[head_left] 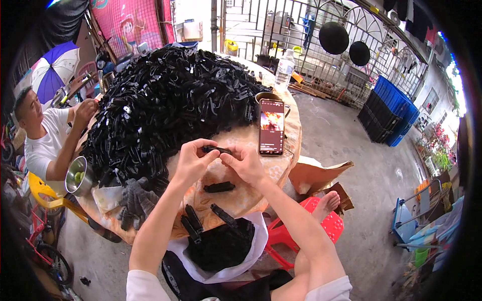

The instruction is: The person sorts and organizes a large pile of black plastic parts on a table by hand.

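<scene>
Over the front of the cloth-covered table (261,203), my left hand (192,163) and my right hand (244,163) pinch a small, long black plastic piece (217,149) between them, one at each end. Its exact kind cannot be made out. Just below lies a similar black piece (219,187), and several more, such as this one (223,215), rest by the table's near edge. Beneath that edge, at my lap, a white sack (258,251) hangs open with many black pieces inside. Behind my hands rises a large heap of black plastic pieces (170,100).
Right of the heap stand a phone (271,128) with a lit screen, a metal cup (268,96) and a plastic bottle (284,69). Grey gloves (135,200) lie left. A co-worker (47,135) sits beyond a metal bowl (75,186). A red stool (321,223) is at right.
</scene>
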A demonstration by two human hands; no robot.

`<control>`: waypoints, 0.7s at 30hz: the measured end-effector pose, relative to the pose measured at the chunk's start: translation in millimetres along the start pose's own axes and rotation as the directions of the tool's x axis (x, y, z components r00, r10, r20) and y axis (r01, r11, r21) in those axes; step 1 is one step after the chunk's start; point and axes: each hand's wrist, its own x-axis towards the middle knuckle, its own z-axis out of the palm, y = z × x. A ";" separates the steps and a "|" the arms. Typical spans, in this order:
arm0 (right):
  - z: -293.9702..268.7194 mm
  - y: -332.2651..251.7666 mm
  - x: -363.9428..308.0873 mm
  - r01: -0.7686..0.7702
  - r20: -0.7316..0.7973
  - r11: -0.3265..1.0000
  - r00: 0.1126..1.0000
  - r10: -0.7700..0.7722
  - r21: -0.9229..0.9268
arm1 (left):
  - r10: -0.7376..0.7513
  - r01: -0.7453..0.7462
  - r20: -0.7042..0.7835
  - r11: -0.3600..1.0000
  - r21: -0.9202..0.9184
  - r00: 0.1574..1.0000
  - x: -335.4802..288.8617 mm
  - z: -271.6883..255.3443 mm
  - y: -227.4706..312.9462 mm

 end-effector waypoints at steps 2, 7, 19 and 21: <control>-1.4 -6.9 0.1 0.019 -0.014 0.992 1.000 -0.021 -0.127 | 0.020 -0.020 -0.004 0.997 -0.069 1.000 0.7 1.6 0.9; -12.0 -0.6 -1.8 -0.023 -0.035 0.997 0.999 0.021 -0.069 | 0.015 -0.023 -0.051 0.989 -0.148 0.999 9.0 -11.2 -3.4; -1.1 -27.0 -18.7 0.095 0.147 0.825 0.989 -0.015 -0.557 | -0.055 0.039 -0.225 0.997 -0.074 0.973 15.3 -35.9 -17.5; -2.4 -29.7 -19.7 0.110 0.203 0.824 0.979 0.006 -0.555 | -0.055 0.035 -0.206 0.994 -0.099 0.977 17.2 -33.0 -16.1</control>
